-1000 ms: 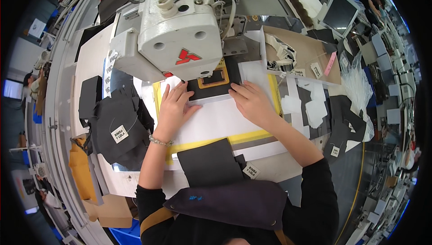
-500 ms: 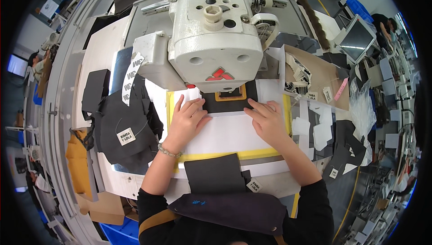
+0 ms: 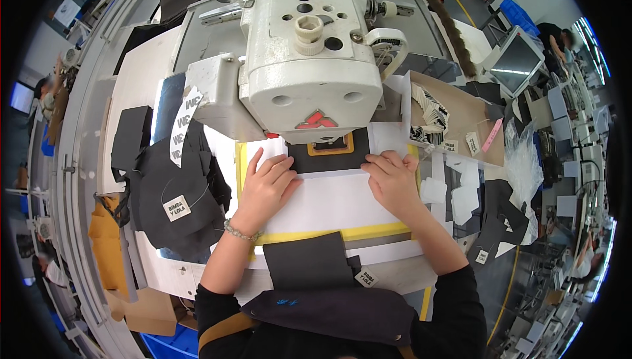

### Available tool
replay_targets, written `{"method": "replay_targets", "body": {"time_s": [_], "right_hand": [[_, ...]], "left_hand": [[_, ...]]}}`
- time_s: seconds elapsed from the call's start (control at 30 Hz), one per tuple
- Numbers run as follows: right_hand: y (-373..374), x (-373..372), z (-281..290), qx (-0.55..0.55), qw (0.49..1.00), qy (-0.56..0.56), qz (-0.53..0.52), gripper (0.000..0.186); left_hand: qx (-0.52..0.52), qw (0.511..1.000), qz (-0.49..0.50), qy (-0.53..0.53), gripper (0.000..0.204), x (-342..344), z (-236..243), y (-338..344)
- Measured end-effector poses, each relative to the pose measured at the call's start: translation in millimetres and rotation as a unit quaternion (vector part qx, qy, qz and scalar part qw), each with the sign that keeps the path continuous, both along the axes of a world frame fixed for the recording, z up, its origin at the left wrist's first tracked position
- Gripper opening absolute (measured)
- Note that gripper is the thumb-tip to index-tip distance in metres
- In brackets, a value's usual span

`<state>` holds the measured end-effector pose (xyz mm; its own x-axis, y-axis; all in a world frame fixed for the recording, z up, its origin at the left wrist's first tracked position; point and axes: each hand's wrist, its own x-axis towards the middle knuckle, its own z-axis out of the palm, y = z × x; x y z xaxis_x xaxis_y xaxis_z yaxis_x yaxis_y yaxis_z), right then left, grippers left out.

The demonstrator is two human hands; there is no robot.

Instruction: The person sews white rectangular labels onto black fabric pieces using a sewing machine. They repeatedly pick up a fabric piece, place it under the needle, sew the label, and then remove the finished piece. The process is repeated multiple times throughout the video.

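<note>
My left hand (image 3: pixel 266 191) lies open on a white sheet (image 3: pixel 316 207) with yellow borders, fingertips at the left edge of a black piece (image 3: pixel 296 160). My right hand (image 3: pixel 393 184) rests open at that piece's right side, fingertips on or beside its edge, fingers slightly bent. A gold rectangular frame (image 3: pixel 316 149) sits over the black piece, partly hidden under the head of a white sewing machine (image 3: pixel 306 79). Nearer my body lies a black panel (image 3: pixel 303 260) with a small pale label (image 3: pixel 366 277).
Dark cut pieces (image 3: pixel 164 201) pile at my left, beside printed tape (image 3: pixel 183 128). To the right stand an open box (image 3: pixel 477 128) of labels and strips, crumpled plastic (image 3: pixel 523 155) and black scraps (image 3: pixel 497 211). A monitor (image 3: pixel 517 61) is behind. Other people (image 3: pixel 553 43) work at the sides.
The view has shifted, so the machine and table appear lower and farther right than a second ago. My hands stay beside the black piece, with only slight movement of the fingers.
</note>
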<state>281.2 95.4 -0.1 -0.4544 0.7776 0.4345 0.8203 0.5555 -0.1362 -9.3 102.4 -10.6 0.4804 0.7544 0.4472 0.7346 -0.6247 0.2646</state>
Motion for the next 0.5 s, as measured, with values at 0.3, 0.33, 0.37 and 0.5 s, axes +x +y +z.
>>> {"method": "replay_targets", "body": {"time_s": [0.3, 0.33, 0.37, 0.5], "right_hand": [[20.7, -4.7, -1.0, -0.026, 0.999, -0.016, -0.035, 0.033], [21.9, -5.5, -2.2, -0.028, 0.999, -0.021, -0.041, 0.034], [22.1, -6.8, -2.8, -0.031, 0.998, -0.019, -0.043, 0.035], [22.1, -8.0, -2.8, -0.033, 0.998, -0.019, -0.044, 0.036]], "left_hand": [[-0.006, 0.999, 0.01, 0.04, 0.018, 5.2, 4.1, -0.5], [-0.005, 0.999, 0.011, 0.043, 0.018, 5.2, 4.6, -1.3], [-0.004, 0.999, 0.013, 0.046, 0.018, 5.0, 5.1, -1.3], [-0.01, 0.999, 0.016, 0.047, 0.018, 6.0, 6.1, -1.8]]}}
